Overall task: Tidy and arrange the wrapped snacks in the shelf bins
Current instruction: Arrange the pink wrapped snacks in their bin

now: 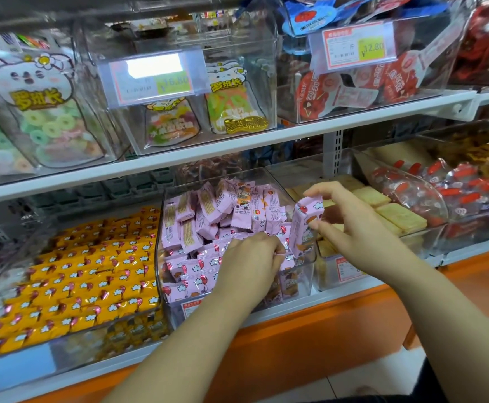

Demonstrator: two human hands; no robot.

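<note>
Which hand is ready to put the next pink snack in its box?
Probably the right hand: it pinches a pink packet upright over the right side of the clear bin. The left hand is low among the piled packets, fingers curled under, so what it holds is unclear.

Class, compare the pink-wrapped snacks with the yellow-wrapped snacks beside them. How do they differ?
The pink snacks lie jumbled at many angles; the yellow snacks sit in neat rows. The left hand digs into the pink snacks and the right hand pinches one; neither touches the yellow snacks. Both fill clear bins on one shelf.
</note>
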